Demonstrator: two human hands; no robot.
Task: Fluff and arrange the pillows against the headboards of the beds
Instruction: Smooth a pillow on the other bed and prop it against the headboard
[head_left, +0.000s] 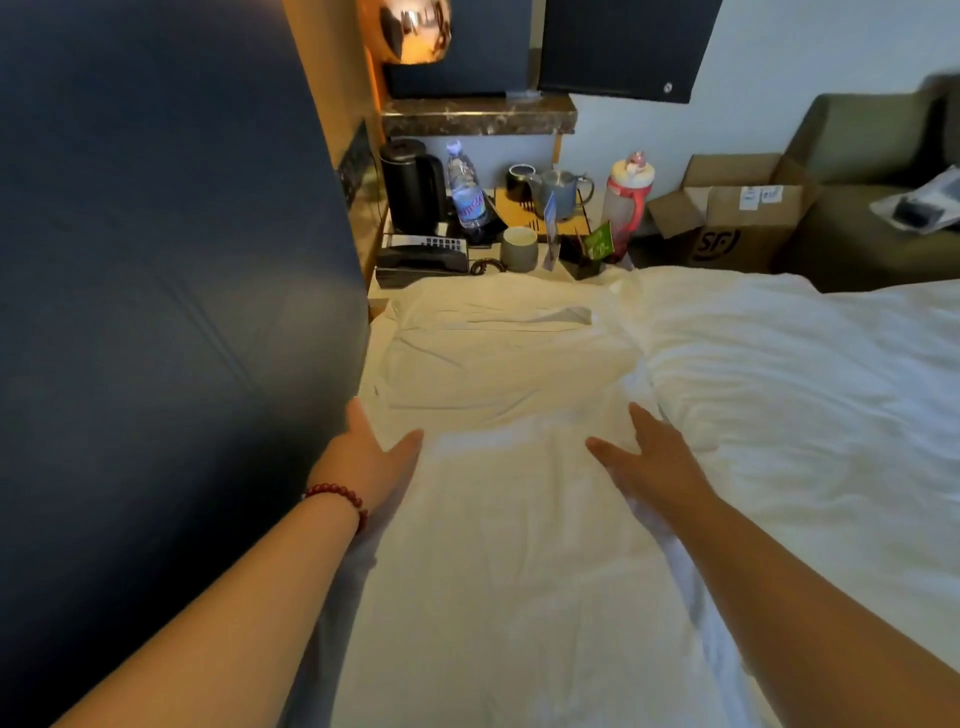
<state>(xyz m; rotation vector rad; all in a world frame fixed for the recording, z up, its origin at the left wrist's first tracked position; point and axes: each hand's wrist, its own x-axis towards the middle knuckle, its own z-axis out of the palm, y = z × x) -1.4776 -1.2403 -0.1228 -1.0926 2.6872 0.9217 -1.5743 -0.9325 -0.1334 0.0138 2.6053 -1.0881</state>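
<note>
A white pillow (509, 545) lies flat on the bed beside the dark blue headboard (156, 312) at the left. A second white pillow (498, 353) lies beyond it, nearer the nightstand. My left hand (374, 457), with a red bead bracelet on the wrist, touches the near pillow's left edge next to the headboard, fingers straight. On the near pillow's right side rests my right hand (649, 462), fingers spread flat. Neither hand grips anything.
A white duvet (779, 389) covers the bed to the right. The nightstand (379, 291) beyond the pillows holds a kettle (413, 187), a phone (421, 254), a water bottle (467, 192), cups and a red-lidded bottle (626, 202). A cardboard box (737, 218) and a green sofa (872, 192) stand at the back right.
</note>
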